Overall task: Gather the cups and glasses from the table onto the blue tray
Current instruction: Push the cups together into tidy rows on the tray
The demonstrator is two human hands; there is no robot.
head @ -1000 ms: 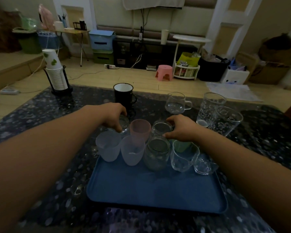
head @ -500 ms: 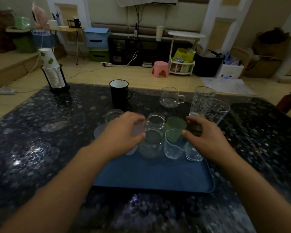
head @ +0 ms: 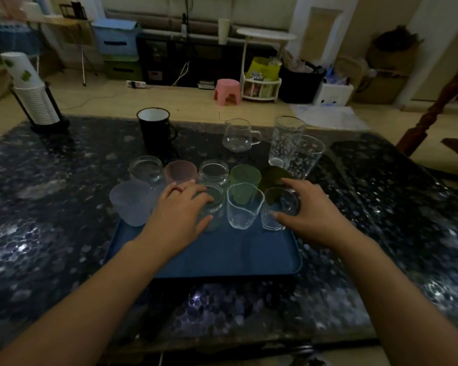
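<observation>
1. Blue tray (head: 222,256) at centre of the dark speckled bench (head: 50,220), near half bare, far half crowded with cups and glasses.
2. Far row, 9 to 3 o'clock: clear jar (head: 146,169), pink cup (head: 180,173), second clear jar (head: 213,171), green cup (head: 245,175), dark green cup (head: 271,175).
3. Near row: frosted cup (head: 131,202) at 9 o'clock, spouted glass (head: 242,207) at centre, small clear glass (head: 278,210) at 3 o'clock.
4. Left hand (head: 181,212) laid over a jar in the near row, fingers spread and nearly straight, red ring on one finger.
5. Right hand (head: 310,210) curled round the small clear glass, thumb on its near wall.
6. Off the tray at 12 o'clock: black mug (head: 155,128); toward 1 o'clock: glass pitcher (head: 238,136) and two tall patterned glasses (head: 296,151), touching.
7. Paper cup stack (head: 29,88) in a holder at 10 o'clock.
</observation>
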